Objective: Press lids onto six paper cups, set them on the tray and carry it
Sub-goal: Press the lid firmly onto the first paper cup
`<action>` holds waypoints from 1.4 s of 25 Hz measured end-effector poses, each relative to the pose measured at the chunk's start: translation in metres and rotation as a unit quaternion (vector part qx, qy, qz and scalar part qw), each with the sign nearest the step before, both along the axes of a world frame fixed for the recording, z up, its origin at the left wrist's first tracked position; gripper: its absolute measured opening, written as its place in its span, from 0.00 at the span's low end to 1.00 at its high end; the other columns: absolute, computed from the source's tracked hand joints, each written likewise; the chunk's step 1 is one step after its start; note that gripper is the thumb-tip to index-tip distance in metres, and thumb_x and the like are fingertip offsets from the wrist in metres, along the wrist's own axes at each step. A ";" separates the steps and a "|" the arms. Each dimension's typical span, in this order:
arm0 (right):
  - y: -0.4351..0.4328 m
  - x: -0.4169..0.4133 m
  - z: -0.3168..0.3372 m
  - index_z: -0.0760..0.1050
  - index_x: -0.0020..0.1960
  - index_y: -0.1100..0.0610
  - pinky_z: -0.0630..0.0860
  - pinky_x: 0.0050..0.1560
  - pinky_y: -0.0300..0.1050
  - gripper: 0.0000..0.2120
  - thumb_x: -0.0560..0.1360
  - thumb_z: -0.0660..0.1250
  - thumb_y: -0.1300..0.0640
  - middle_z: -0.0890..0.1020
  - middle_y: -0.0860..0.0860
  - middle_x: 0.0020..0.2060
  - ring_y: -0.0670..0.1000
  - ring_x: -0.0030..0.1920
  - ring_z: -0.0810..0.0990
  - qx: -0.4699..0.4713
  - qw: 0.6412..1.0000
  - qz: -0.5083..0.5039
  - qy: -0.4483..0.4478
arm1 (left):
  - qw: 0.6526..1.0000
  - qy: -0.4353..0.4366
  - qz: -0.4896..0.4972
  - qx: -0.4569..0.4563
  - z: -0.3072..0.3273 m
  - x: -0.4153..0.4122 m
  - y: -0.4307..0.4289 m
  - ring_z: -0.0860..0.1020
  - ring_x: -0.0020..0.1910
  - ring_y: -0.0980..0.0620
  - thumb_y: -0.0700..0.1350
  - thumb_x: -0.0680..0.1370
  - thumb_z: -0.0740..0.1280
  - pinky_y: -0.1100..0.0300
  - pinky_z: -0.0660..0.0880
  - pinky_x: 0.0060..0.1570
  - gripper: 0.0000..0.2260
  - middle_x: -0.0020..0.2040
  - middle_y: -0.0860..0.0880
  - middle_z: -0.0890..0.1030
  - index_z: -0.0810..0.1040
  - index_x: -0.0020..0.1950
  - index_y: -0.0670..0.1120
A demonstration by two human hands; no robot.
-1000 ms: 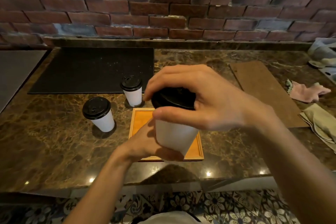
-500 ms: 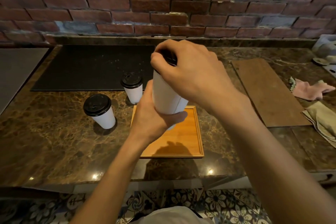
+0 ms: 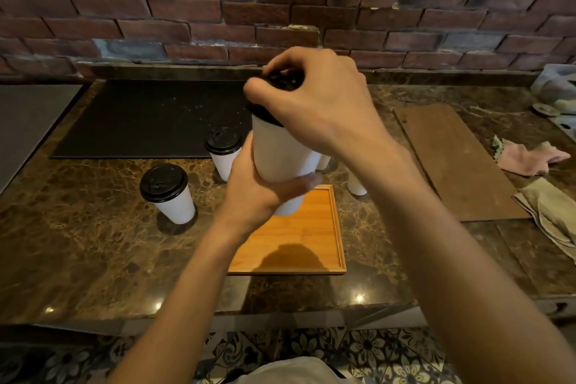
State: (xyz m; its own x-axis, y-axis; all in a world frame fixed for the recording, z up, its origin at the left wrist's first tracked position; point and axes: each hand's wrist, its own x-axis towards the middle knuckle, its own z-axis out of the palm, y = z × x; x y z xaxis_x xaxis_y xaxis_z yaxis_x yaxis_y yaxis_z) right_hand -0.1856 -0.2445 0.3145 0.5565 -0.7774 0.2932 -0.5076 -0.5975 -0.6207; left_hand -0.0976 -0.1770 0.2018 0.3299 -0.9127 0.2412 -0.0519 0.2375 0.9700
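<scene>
I hold a white paper cup up in the air above the far end of the orange wooden tray. My left hand grips the cup's lower half. My right hand curls over the black lid on top of it. Two lidded white cups stand on the counter left of the tray: one nearer, one farther back. Parts of more white cups peek out behind my right arm.
A black mat lies at the back left of the marble counter. A brown wooden board sits right of the tray. Pink cloth and beige cloth lie at the far right. A brick wall backs the counter.
The cup has gone from tilted toward me to nearly upright and a little farther from me. My right hand has shifted from gripping the lid's side to curling over its top.
</scene>
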 end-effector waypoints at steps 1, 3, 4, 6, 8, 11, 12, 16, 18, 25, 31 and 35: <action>0.001 0.007 -0.003 0.79 0.53 0.47 0.69 0.45 0.46 0.19 0.72 0.66 0.35 0.78 0.43 0.44 0.47 0.47 0.75 -0.008 0.999 -0.038 0.018 | 0.999 -0.007 0.045 -0.013 0.000 -0.006 -0.001 0.79 0.54 0.62 0.53 0.60 0.79 0.69 0.77 0.44 0.32 0.53 0.60 0.81 0.71 0.61 0.56; 0.002 0.013 -0.003 0.78 0.54 0.48 0.69 0.43 0.47 0.20 0.73 0.64 0.34 0.79 0.44 0.46 0.49 0.48 0.77 -0.073 0.995 -0.019 0.064 | 0.997 0.004 0.070 -0.018 0.000 -0.007 -0.002 0.78 0.51 0.66 0.52 0.59 0.78 0.71 0.76 0.42 0.31 0.51 0.64 0.81 0.71 0.59 0.57; -0.001 0.010 0.002 0.78 0.56 0.47 0.72 0.45 0.46 0.19 0.74 0.64 0.35 0.80 0.43 0.47 0.48 0.49 0.78 -0.092 0.992 0.042 0.074 | 0.999 0.021 0.048 -0.012 -0.001 -0.001 -0.002 0.79 0.50 0.63 0.53 0.57 0.79 0.69 0.77 0.41 0.33 0.49 0.62 0.82 0.72 0.59 0.55; -0.008 -0.001 0.016 0.78 0.59 0.48 0.76 0.50 0.40 0.16 0.75 0.69 0.42 0.81 0.42 0.51 0.42 0.51 0.79 -0.022 0.972 0.228 0.056 | 0.995 0.067 -0.075 0.007 -0.001 0.017 0.002 0.81 0.50 0.51 0.53 0.53 0.82 0.56 0.79 0.45 0.37 0.49 0.51 0.83 0.75 0.59 0.46; -0.014 -0.012 0.022 0.78 0.61 0.51 0.75 0.50 0.35 0.13 0.77 0.70 0.52 0.81 0.43 0.53 0.40 0.53 0.79 0.085 0.932 0.353 0.012 | 0.973 0.086 -0.212 0.026 0.001 0.030 0.008 0.80 0.50 0.41 0.49 0.54 0.82 0.46 0.78 0.49 0.39 0.50 0.41 0.81 0.73 0.60 0.39; -0.012 -0.010 0.019 0.82 0.56 0.50 0.75 0.47 0.32 0.10 0.76 0.71 0.50 0.82 0.42 0.49 0.39 0.50 0.80 0.053 0.957 0.284 -0.030 | 0.969 0.103 -0.223 0.009 0.004 0.031 0.009 0.82 0.48 0.46 0.43 0.57 0.79 0.50 0.79 0.47 0.31 0.48 0.47 0.83 0.76 0.58 0.43; -0.009 -0.005 0.017 0.83 0.53 0.49 0.75 0.45 0.31 0.10 0.74 0.71 0.46 0.82 0.41 0.46 0.38 0.48 0.79 0.013 0.975 0.221 -0.026 | 0.979 0.100 -0.180 -0.002 0.006 0.027 0.007 0.82 0.48 0.48 0.46 0.57 0.80 0.54 0.79 0.46 0.30 0.48 0.50 0.84 0.77 0.57 0.46; 0.006 0.025 0.005 0.83 0.46 0.50 0.79 0.45 0.45 0.19 0.71 0.68 0.35 0.83 0.45 0.40 0.45 0.43 0.79 -0.068 0.997 -0.014 0.016 | 0.997 0.010 0.063 -0.034 0.007 0.001 -0.001 0.79 0.47 0.67 0.49 0.59 0.79 0.72 0.75 0.40 0.28 0.47 0.63 0.82 0.73 0.57 0.54; 0.003 0.025 0.005 0.82 0.52 0.50 0.80 0.49 0.46 0.19 0.72 0.67 0.36 0.83 0.43 0.45 0.45 0.47 0.80 -0.106 0.992 0.031 0.057 | 0.995 -0.019 0.094 -0.020 0.008 0.005 -0.002 0.78 0.46 0.70 0.46 0.58 0.82 0.74 0.74 0.38 0.32 0.47 0.60 0.81 0.71 0.58 0.54; -0.011 0.002 0.014 0.83 0.55 0.50 0.75 0.51 0.32 0.09 0.75 0.71 0.50 0.82 0.41 0.48 0.39 0.51 0.79 0.024 0.971 0.235 -0.043 | 0.989 0.000 -0.151 0.009 0.027 0.040 0.008 0.81 0.49 0.52 0.45 0.58 0.77 0.58 0.78 0.43 0.26 0.48 0.53 0.83 0.79 0.54 0.52; 0.004 0.032 0.019 0.84 0.42 0.49 0.81 0.46 0.47 0.17 0.71 0.68 0.36 0.83 0.44 0.38 0.44 0.43 0.80 -0.083 0.996 -0.005 -0.032 | 0.998 -0.008 0.062 -0.024 0.022 0.011 -0.003 0.78 0.52 0.64 0.64 0.53 0.79 0.69 0.76 0.44 0.41 0.52 0.61 0.80 0.71 0.62 0.53; -0.006 0.026 0.022 0.83 0.51 0.48 0.80 0.53 0.44 0.13 0.74 0.68 0.41 0.84 0.43 0.46 0.42 0.50 0.80 -0.094 0.988 0.116 0.027 | 0.997 -0.026 0.069 -0.009 0.017 0.012 -0.003 0.79 0.51 0.62 0.50 0.57 0.80 0.67 0.77 0.43 0.41 0.53 0.55 0.78 0.68 0.67 0.45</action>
State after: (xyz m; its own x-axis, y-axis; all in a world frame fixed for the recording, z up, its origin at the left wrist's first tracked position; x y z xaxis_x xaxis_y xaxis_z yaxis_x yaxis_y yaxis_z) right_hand -0.1597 -0.2506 0.3360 0.7319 -0.5620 0.3853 -0.3734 -0.8038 -0.4632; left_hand -0.0853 -0.1801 0.2189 0.4384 -0.8551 0.2769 -0.1362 0.2414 0.9608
